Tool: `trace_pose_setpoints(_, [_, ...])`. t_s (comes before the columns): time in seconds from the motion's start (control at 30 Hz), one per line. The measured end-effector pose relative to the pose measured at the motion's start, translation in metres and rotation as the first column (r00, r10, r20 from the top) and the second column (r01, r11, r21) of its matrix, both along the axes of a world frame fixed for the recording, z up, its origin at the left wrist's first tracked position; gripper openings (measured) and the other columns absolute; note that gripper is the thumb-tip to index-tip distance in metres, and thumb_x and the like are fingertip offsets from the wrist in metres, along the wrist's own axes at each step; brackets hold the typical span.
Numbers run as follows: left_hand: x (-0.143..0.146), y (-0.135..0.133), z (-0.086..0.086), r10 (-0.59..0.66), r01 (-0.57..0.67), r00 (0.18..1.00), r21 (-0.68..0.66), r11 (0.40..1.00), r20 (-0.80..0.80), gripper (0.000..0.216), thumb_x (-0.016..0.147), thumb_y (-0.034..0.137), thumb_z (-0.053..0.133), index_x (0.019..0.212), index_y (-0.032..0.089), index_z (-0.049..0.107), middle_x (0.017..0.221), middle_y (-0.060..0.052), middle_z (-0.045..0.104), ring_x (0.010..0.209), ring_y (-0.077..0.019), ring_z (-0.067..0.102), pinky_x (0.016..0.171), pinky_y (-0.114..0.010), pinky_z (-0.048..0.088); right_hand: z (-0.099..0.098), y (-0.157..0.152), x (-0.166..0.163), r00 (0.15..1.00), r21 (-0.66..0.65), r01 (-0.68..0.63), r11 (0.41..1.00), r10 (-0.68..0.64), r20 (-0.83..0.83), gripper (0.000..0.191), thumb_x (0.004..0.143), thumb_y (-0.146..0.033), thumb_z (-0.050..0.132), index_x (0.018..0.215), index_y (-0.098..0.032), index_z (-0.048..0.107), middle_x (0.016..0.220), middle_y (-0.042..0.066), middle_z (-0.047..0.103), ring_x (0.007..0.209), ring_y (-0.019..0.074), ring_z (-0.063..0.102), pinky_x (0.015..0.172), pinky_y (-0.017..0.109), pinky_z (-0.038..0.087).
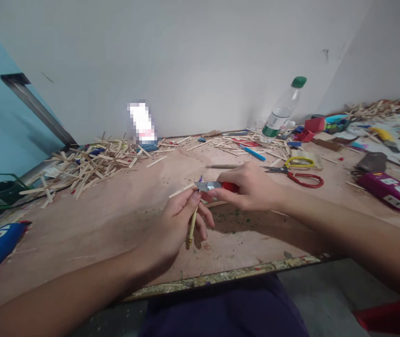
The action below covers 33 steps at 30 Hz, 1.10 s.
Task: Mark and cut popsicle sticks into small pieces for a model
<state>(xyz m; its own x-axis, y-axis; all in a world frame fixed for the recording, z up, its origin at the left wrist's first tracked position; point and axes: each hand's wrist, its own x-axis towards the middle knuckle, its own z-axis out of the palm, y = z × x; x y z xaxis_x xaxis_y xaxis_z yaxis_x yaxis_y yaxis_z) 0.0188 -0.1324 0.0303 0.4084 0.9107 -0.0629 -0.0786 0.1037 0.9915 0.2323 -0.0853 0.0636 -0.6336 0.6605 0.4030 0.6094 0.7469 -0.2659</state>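
My left hand (179,213) is closed in a pinch around a thin yellowish stick (192,227), whose lower end hangs below the fingers. A small purple tip (201,179) shows just above the pinch; whether it belongs to the stick I cannot tell. In my right hand (252,185) is a utility knife (230,186) with a red handle, its metal end pointing left. That end meets the left thumb and fingertips, where the contact is partly hidden. Behind the left hand lies a pale flat wooden stick (179,191).
Piled wooden sticks (94,164) lie at left, near a lit phone (142,122). Beyond my right hand are scissors (293,171) with yellow and red handles, a blue pen (252,152) and a tilted water bottle (280,114). A purple device (391,191) sits far right.
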Motion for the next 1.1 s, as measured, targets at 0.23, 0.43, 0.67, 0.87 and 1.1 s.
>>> trace_pose_setpoints(0.23, [-0.0001,0.0007,-0.0022,-0.004,0.004,1.000,-0.005,1.000,0.002,0.031,0.103,0.050,0.052,0.101,0.019,0.056,0.071,-0.001,0.070,0.046,-0.0138,0.061,0.040,-0.022,0.052,-0.0006,0.0003,0.0001,1.000,-0.005,0.001,1.000,-0.002,-0.007,0.054,0.102,-0.054,0.053,0.066,-0.016,0.060,0.054,-0.003,0.046,0.050,0.0093,0.035,0.058,0.030,0.021])
trace_pose_setpoints(0.43, [-0.0017,-0.0008,-0.0044,-0.019,0.019,1.000,0.001,1.000,0.001,0.030,0.106,0.047,0.049,0.097,0.019,0.056,0.066,0.001,0.067,0.043,-0.0128,0.058,0.038,-0.019,0.046,0.0003,0.0005,0.0002,1.000,-0.033,-0.012,0.999,0.012,0.000,0.054,0.104,-0.054,0.051,0.069,-0.015,0.065,0.056,0.000,0.052,0.051,0.0102,0.037,0.058,0.030,0.021])
trace_pose_setpoints(0.67, [-0.0027,-0.0003,-0.0031,-0.058,0.059,0.998,-0.017,0.998,0.022,0.026,0.106,0.045,0.052,0.098,0.020,0.054,0.065,0.002,0.067,0.045,-0.0128,0.059,0.041,-0.020,0.049,0.0006,0.0002,-0.0008,0.999,-0.012,-0.036,0.999,0.036,-0.021,0.050,0.104,-0.049,0.051,0.065,-0.018,0.051,0.054,-0.003,0.044,0.050,0.0095,0.034,0.058,0.030,0.020])
trace_pose_setpoints(0.87, [-0.0031,-0.0007,-0.0060,-0.072,0.073,0.996,-0.024,0.997,0.044,0.027,0.107,0.045,0.049,0.099,0.019,0.056,0.066,0.001,0.067,0.043,-0.0130,0.059,0.039,-0.021,0.049,-0.0005,0.0010,-0.0003,0.999,-0.027,-0.026,0.999,0.026,-0.020,0.050,0.104,-0.050,0.052,0.065,-0.018,0.051,0.054,-0.004,0.043,0.050,0.0089,0.032,0.057,0.030,0.019])
trace_pose_setpoints(1.1, [-0.0029,0.0007,-0.0071,-0.081,0.081,0.995,-0.011,0.997,0.055,0.026,0.108,0.043,0.049,0.101,0.019,0.057,0.070,0.000,0.070,0.043,-0.0120,0.060,0.042,-0.021,0.050,-0.0001,0.0008,0.0001,1.000,-0.015,-0.020,1.000,0.019,-0.020,0.051,0.104,-0.051,0.052,0.067,-0.016,0.057,0.055,-0.003,0.047,0.051,0.0091,0.035,0.058,0.030,0.021])
